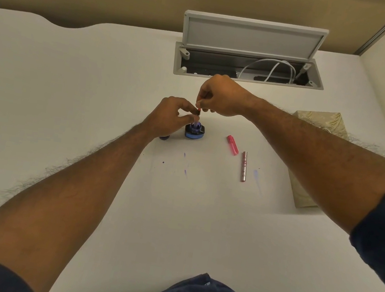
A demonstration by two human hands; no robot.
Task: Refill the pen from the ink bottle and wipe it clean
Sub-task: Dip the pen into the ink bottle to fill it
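An open ink bottle [194, 132] with blue ink stands on the white desk [96, 80]. Upright in its mouth is the pen's inner section [197, 117], nib end down in the bottle. My left hand [169, 117] pinches the section's lower part just above the bottle. My right hand [222, 95] pinches its red top end from above. The pink pen cap [232, 145] and the pink patterned pen barrel [244, 166] lie on the desk to the right of the bottle. The dark bottle cap [164, 137] sits partly hidden under my left hand.
A beige tissue box [305, 194] sits to the right, partly behind my right forearm. An open grey cable tray [251, 54] with white cables is set into the desk behind the bottle. Blue ink smears [256, 175] mark the desk in front.
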